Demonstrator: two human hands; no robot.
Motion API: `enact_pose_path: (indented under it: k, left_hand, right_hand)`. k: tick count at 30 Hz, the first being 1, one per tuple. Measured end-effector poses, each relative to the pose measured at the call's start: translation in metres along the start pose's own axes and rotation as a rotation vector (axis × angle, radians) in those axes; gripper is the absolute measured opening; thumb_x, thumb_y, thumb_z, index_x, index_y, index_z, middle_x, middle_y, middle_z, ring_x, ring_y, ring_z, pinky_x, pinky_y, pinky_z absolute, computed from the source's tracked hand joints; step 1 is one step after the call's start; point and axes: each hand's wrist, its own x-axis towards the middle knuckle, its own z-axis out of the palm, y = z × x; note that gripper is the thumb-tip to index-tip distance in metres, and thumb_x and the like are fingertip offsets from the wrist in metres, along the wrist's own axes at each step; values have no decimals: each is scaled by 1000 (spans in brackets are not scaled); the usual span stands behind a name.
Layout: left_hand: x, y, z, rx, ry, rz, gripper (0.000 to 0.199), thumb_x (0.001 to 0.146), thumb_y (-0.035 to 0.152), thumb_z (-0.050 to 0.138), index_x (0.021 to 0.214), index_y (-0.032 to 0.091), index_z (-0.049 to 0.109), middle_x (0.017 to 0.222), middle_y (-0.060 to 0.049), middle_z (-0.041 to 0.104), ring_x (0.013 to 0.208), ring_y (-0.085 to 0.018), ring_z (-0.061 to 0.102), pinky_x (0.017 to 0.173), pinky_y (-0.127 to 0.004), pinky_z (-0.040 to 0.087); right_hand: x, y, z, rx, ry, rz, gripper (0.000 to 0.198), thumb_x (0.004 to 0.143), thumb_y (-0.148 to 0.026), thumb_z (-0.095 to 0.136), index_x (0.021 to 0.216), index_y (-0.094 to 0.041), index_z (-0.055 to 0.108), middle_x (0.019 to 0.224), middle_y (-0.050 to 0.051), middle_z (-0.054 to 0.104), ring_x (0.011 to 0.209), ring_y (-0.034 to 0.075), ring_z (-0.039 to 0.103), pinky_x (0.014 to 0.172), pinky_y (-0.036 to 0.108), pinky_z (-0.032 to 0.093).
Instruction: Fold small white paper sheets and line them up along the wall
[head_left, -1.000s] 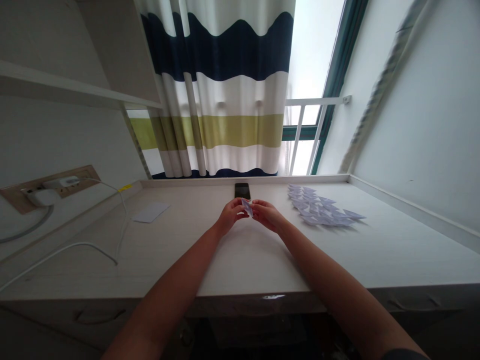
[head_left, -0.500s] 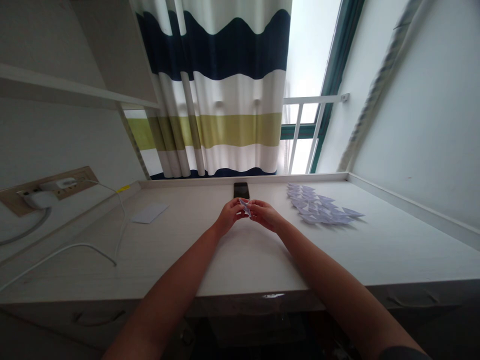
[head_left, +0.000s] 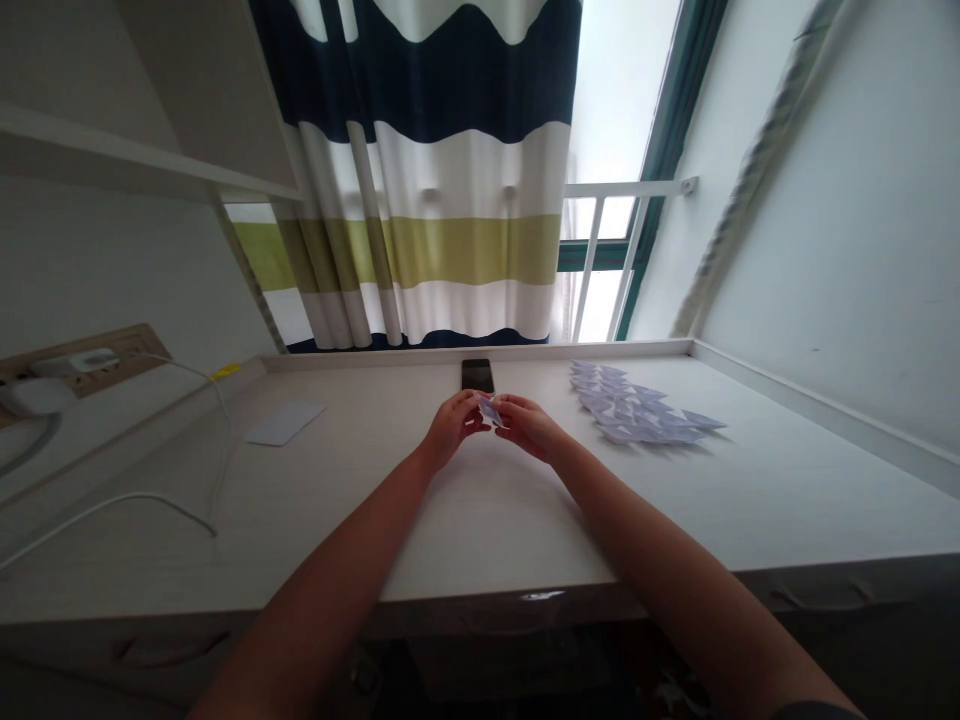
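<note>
A small piece of folded white paper (head_left: pixel 490 411) is held between my two hands above the middle of the desk. My left hand (head_left: pixel 452 428) grips its left side with the fingers closed. On the other side, my right hand (head_left: pixel 527 425) pinches the paper between thumb and fingers. The paper is tilted, and its exact folds are too small to make out. Just beyond my hands lies a dark phone (head_left: pixel 477 375), its near end partly covered by them. Several pointed folded paper pieces (head_left: pixel 637 405) sit in rows to the right.
A flat stack or sheet of white paper (head_left: pixel 286 425) lies on the desk (head_left: pixel 337 540) at the left. White cables (head_left: pixel 142 496) run from a wall socket (head_left: pixel 82 365) across the desk's left side. A raised rim (head_left: pixel 375 358) edges the back, below a striped curtain (head_left: pixel 450 180).
The folded paper has turned slightly between my fingers and shows a broader face. Both hands keep hold of it. The camera view has shifted a little.
</note>
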Motion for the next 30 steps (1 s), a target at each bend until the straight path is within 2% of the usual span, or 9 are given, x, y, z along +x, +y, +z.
enact_pose_path:
  k: [4,7,11,16,21,26,30]
  left_hand:
    - [3,1,-1,63,89,8,20,69,32,57,78,14,60,67,-1,57,59,-9,52,64,-29,48]
    - [7,3,-2,75,146,12,21,70,32,57,78,13,59,71,-3,60,61,-11,56,65,-30,48]
    - [17,12,3,95,194,-25,18,69,29,59,78,14,53,71,-4,63,60,-13,59,65,-31,49]
    - [46,28,21,234,149,-100,12,71,22,57,73,14,49,64,-3,61,59,-13,61,63,-31,50]
    - [96,25,50,407,90,-131,11,72,22,55,71,13,49,68,-5,61,56,-11,59,54,-24,48]
    - [164,7,90,557,9,-86,11,72,23,56,71,12,52,68,-5,60,52,-9,56,50,-20,45]
    - [219,-14,123,649,-1,-77,14,73,23,54,78,11,56,71,-7,63,54,-9,56,52,-19,45]
  right_hand:
    - [-1,-3,1,-87,62,-21,22,62,-36,67,71,-19,57,69,-2,56,64,9,52,60,23,41]
    - [-1,-7,3,-195,109,-16,25,59,-34,70,73,-18,56,71,1,60,63,11,56,62,27,44]
    - [0,-19,4,-261,263,-31,24,58,-30,71,71,-17,57,62,2,62,57,12,58,61,29,48]
    - [5,-45,-10,-459,432,-103,18,65,-29,66,72,-13,61,53,1,60,47,9,55,48,22,46]
    - [13,-81,-52,-603,534,-127,10,69,-20,62,73,-11,65,59,3,63,51,9,58,52,21,49]
    - [27,-120,-115,-650,627,-93,6,68,-9,60,73,-10,63,58,4,64,51,10,59,52,21,50]
    - [41,-141,-166,-715,695,-62,4,65,-9,62,69,-9,62,56,5,63,50,11,58,50,21,48]
